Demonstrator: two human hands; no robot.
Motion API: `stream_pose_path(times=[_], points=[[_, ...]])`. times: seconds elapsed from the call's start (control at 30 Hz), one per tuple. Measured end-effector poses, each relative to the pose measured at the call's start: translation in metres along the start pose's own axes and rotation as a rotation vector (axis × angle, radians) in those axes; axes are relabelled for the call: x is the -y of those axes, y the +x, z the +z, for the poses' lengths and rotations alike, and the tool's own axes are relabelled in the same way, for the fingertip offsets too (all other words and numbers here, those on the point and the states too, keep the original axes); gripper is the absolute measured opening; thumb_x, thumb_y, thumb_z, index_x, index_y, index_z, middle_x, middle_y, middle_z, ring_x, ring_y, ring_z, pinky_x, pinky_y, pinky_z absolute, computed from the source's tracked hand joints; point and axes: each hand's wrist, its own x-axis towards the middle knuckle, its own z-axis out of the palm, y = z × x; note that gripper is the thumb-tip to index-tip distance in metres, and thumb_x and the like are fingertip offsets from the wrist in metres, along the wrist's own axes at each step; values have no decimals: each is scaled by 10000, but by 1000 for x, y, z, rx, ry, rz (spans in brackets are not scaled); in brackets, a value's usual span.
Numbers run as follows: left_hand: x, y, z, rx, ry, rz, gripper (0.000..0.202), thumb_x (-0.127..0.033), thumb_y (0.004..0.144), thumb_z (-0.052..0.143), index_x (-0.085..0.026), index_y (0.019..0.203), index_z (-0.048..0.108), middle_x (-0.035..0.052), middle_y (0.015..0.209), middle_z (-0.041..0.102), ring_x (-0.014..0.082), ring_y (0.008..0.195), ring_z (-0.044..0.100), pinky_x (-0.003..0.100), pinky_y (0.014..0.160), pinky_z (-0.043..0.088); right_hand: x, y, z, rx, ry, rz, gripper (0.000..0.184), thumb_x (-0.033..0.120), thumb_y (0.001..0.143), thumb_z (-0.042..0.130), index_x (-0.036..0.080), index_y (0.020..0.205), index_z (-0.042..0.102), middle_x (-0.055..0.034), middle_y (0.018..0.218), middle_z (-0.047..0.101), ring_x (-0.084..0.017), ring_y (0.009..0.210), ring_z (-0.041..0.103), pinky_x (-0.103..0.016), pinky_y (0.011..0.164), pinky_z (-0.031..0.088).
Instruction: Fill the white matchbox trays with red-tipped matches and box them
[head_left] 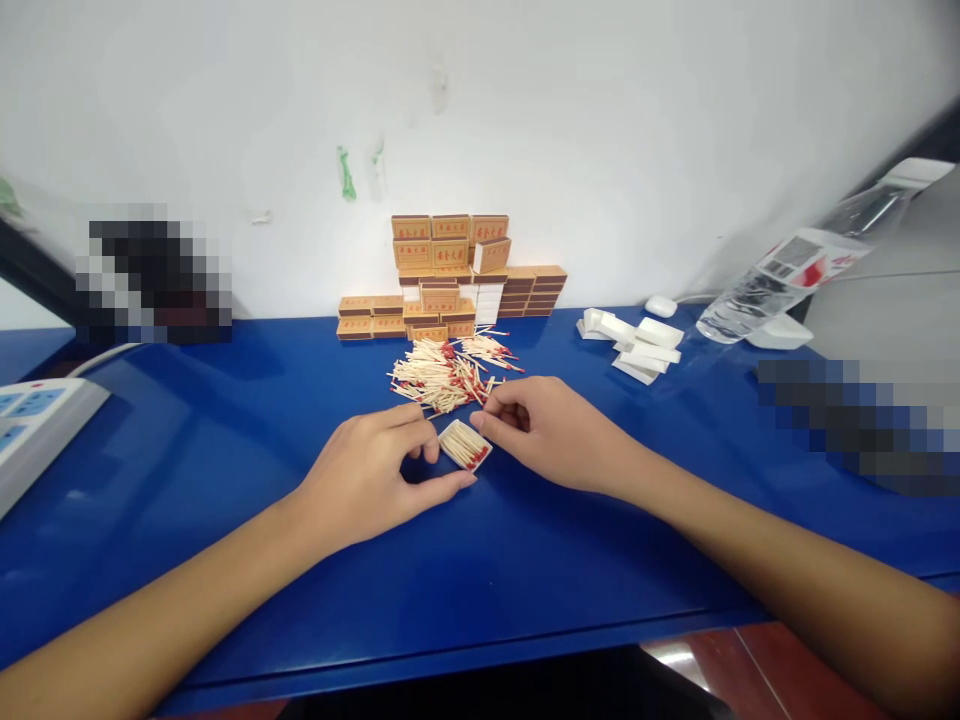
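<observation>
A small white matchbox tray lies on the blue table with a layer of red-tipped matches in it. My left hand curls around its left side, thumb along the near edge and bent fingers at the far left, steadying it. Beside the tray's upper right corner is my right hand, its thumb and curled fingers drawn close together; whatever lies between the fingertips is too small to make out. Just beyond both hands spreads a loose heap of matches, touching or nearly touching the right fingertips.
Orange matchboxes are stacked against the white wall. Several white empty trays lie to the right, near a tilted plastic bottle. A white device with blue keys sits at the left. Blurred dark patches flank the table.
</observation>
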Motion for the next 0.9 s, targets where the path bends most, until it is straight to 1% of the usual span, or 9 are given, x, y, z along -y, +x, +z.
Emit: stream_pose_path(times=[0.1, 0.2, 0.27, 0.33, 0.43, 0.6, 0.7, 0.8, 0.9], points=[[0, 1, -1, -9, 42, -30, 407, -598, 881, 765, -202, 828, 690, -9, 782, 638, 143, 640, 569, 293, 610, 396, 0, -3, -2, 99, -42, -26, 468, 407, 1024, 548, 201, 604, 517, 26, 575, 518, -117, 549, 397, -313, 550, 264], [-1, 1, -2, -4, 69, -34, 457, -658, 866, 755, -205, 917, 726, -10, 782, 626, 152, 644, 576, 294, 599, 386, 0, -4, -6, 170, -2, -75, 475, 437, 1052, 503, 201, 647, 584, 27, 589, 523, -120, 552, 395, -312, 543, 260], [-2, 1, -3, -1, 79, -39, 505, -683, 846, 763, -199, 986, 733, -7, 803, 632, 168, 675, 606, 301, 618, 407, -4, -2, -12, 123, -26, -81, 437, 425, 1046, 521, 200, 687, 628, 23, 605, 543, -125, 564, 419, -313, 556, 274], [-1, 1, -3, 4, 84, -45, 520, -680, 833, 775, -197, 1018, 724, -4, 829, 641, 183, 711, 634, 309, 638, 423, -13, 3, -18, 26, -87, -55, 339, 381, 1010, 584, 196, 738, 669, 17, 628, 567, -131, 582, 446, -313, 576, 296], [0, 1, -1, 31, 76, -51, 416, -596, 863, 777, -212, 1006, 707, -12, 845, 642, 176, 716, 634, 305, 645, 420, -28, 11, -24, -70, -152, -8, 182, 331, 935, 677, 186, 832, 717, -3, 713, 627, -141, 632, 504, -307, 600, 333], [1, 1, 0, 37, 63, -39, 290, -498, 913, 754, -229, 1007, 699, -21, 854, 630, 158, 716, 618, 297, 663, 415, -35, 16, -15, -100, -217, -60, 104, 284, 886, 727, 183, 868, 715, -34, 842, 677, -160, 731, 567, -299, 656, 370], [1, 2, -1, 52, 49, -42, 406, -602, 866, 785, -220, 961, 685, -25, 840, 611, 153, 700, 596, 294, 648, 403, -33, 17, -7, -123, -245, -61, 91, 252, 899, 721, 184, 847, 692, -36, 849, 673, -157, 722, 560, -298, 659, 366], [0, 2, -2, 63, 23, -42, 529, -704, 801, 800, -205, 881, 645, -29, 818, 594, 141, 668, 557, 288, 621, 383, -33, 18, -8, -113, -246, -96, 126, 257, 927, 702, 182, 831, 672, -41, 854, 666, -158, 726, 551, -299, 663, 368], [-2, 1, -3, 65, 18, -31, 480, -652, 828, 802, -204, 862, 632, -29, 819, 595, 132, 656, 534, 284, 609, 369, -36, 17, -20, -78, -222, -182, 179, 310, 981, 647, 185, 861, 691, -49, 876, 660, -166, 747, 552, -306, 679, 378]])
